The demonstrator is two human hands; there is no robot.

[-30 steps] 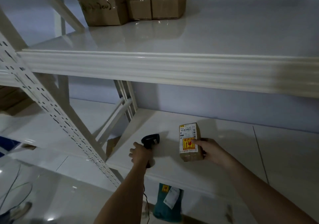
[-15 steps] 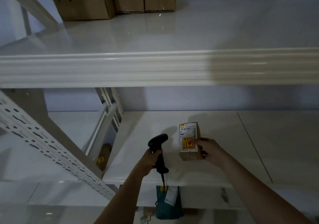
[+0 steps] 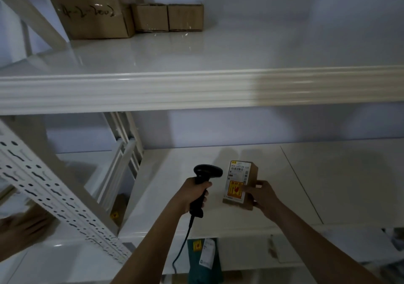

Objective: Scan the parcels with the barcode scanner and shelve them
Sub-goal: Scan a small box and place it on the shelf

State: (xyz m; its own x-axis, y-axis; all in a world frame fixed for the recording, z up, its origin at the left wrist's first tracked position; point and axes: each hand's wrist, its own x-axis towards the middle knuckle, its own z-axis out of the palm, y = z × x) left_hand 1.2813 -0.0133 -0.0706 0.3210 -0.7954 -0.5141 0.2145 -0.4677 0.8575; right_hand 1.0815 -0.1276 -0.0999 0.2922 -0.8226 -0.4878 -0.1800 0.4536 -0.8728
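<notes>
A small brown cardboard parcel [image 3: 240, 184] with a white barcode label and an orange sticker lies on the lower white shelf [image 3: 306, 185]. My right hand [image 3: 263, 198] holds its near right end, thumb across the sticker. My left hand [image 3: 192, 196] grips the handle of a black corded barcode scanner [image 3: 206, 172], whose head stands upright just left of the parcel and faces it.
On the upper shelf [image 3: 196, 91], several brown boxes [image 3: 131, 16] stand at the back left. A perforated white upright [image 3: 43, 196] slants across the left. A teal parcel [image 3: 203, 259] sits under the lower shelf. Another box [image 3: 118, 207] lies low in the left bay.
The scanner has come up from lying low to upright beside the parcel. The parcel stays on the shelf in my right hand. The view has tilted and moved closer.
</notes>
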